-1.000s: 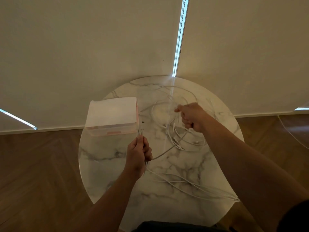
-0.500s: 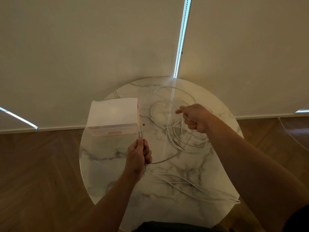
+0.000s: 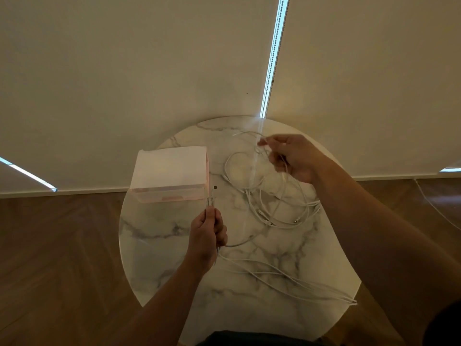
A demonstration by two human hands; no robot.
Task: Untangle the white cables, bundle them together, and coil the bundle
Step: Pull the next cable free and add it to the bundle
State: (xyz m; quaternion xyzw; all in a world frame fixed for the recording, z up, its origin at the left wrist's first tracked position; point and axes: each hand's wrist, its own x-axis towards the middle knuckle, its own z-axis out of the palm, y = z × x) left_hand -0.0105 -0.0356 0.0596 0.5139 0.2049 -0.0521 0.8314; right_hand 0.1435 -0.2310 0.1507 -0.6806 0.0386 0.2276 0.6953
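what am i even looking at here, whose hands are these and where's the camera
There is no machine here: a person is working with bare hands. The one camera sits on their head and looks forward and down, so both arms reach in from the bottom of the picture. The left hand grips a few cable ends, which stick up above it. The right hand is raised and pinches one strand of the white cables. These lie in a loose tangle on the round marble table, and some strands trail off toward its near right edge. A pale box with a white lid stands on the left side of the table.
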